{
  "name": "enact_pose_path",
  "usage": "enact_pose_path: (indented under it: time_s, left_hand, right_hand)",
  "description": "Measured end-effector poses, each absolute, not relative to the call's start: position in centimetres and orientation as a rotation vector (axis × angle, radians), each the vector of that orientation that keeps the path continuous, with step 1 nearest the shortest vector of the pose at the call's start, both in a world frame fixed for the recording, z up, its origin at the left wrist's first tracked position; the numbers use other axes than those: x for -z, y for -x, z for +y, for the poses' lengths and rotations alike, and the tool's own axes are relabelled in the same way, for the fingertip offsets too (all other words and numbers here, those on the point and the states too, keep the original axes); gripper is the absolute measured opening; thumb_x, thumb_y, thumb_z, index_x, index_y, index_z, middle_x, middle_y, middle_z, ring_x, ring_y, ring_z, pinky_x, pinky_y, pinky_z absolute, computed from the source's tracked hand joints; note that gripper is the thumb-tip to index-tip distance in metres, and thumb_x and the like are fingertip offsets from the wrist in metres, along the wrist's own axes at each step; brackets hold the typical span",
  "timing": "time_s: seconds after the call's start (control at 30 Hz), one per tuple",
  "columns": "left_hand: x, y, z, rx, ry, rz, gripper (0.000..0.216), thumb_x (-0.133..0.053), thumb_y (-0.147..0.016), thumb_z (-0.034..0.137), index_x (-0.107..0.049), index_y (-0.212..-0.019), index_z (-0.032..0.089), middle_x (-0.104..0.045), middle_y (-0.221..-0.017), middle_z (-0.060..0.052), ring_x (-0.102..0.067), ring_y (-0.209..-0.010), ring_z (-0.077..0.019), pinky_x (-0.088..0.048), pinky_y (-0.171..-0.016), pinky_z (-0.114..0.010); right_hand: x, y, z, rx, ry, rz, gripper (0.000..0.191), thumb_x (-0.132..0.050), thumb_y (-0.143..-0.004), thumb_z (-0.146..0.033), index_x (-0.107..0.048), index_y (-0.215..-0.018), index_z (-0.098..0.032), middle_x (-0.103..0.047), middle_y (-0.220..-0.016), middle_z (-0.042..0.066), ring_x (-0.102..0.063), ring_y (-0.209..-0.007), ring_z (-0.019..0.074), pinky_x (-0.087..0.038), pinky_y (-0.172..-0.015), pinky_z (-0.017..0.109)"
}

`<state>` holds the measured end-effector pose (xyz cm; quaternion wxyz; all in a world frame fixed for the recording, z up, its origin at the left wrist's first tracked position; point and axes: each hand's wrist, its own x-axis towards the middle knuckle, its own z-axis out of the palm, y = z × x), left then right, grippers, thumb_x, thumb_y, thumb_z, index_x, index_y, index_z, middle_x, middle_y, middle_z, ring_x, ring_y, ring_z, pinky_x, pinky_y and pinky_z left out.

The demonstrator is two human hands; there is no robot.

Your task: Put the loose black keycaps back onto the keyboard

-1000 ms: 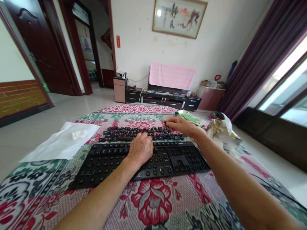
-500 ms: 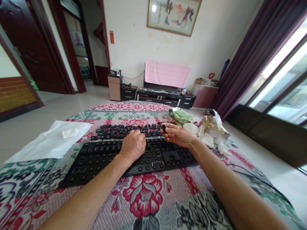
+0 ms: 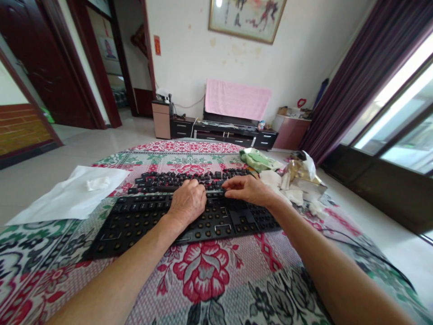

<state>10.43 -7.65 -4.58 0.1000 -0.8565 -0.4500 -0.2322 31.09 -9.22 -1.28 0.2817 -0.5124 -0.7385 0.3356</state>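
Observation:
A black computer keyboard lies across the tablecloth, its upper rows fitted with keycaps and many lower key posts bare. My left hand rests on its middle, fingers curled, their tips hidden. Over the keyboard's top row, right of centre, my right hand points its thumb and fingers inward and down. They are closed about a black keycap, which is mostly hidden against the keyboard. Loose black keycaps lie in rows just behind the keyboard.
White paper with a crumpled tissue lies at left. At right are a green packet, crumpled tissues, a gold-coloured pack and a black cable. The patterned tablecloth spreads underneath.
My right hand has turned palm-down and brought the keycap, held up before, down and left to the keyboard's top row. My left hand has stayed in about the same place.

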Motion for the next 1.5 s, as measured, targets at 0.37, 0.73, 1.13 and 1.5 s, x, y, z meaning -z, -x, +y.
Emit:
enact_pose_path:
  time_s: [0.37,0.73,1.13,1.5]
  left_hand:
    - [4.5,-10.4,-7.7,0.691,2.543,-1.348,0.029,-0.033,-0.083,0.027,-0.058,-0.072,0.017,-0.052,-0.074,-0.005,-0.045,-0.077,-0.0176,-0.037,-0.071,-0.028]
    - [4.6,-10.3,-7.6,0.696,2.529,-1.322,0.028,-0.033,-0.082,0.026,-0.056,-0.068,0.018,-0.052,-0.073,-0.005,-0.045,-0.075,-0.0183,-0.037,-0.068,-0.029]
    - [4.5,-10.5,-7.7,0.683,2.527,-1.349,0.03,-0.033,-0.083,0.027,-0.059,-0.072,0.017,-0.052,-0.075,-0.006,-0.046,-0.077,-0.0182,-0.037,-0.069,-0.029]
    - [4.3,-10.5,-8.0,0.663,2.53,-1.368,0.029,-0.034,-0.083,0.025,-0.059,-0.073,0.017,-0.053,-0.075,-0.006,-0.046,-0.078,-0.018,-0.038,-0.07,-0.028]
  right_hand:
    - [1.2,-28.8,-9.9,-0.185,1.285,-2.502,0.018,-0.057,-0.069,-0.016,-0.064,-0.086,-0.018,-0.056,-0.076,0.002,-0.047,-0.072,0.0112,-0.036,-0.065,0.024]
    - [1.0,-28.8,-10.2,-0.117,1.242,-2.588,0.018,-0.052,-0.072,-0.013,-0.063,-0.086,-0.017,-0.057,-0.078,0.003,-0.048,-0.076,0.0125,-0.035,-0.067,0.024]
    - [1.3,-28.9,-10.1,-0.056,1.259,-2.63,0.017,-0.052,-0.074,-0.016,-0.065,-0.085,-0.02,-0.057,-0.075,0.003,-0.048,-0.075,0.0131,-0.034,-0.066,0.025]
    - [1.0,-28.6,-10.5,-0.118,1.31,-2.584,0.019,-0.052,-0.074,-0.015,-0.065,-0.087,-0.02,-0.056,-0.074,0.003,-0.047,-0.074,0.0133,-0.034,-0.066,0.025]
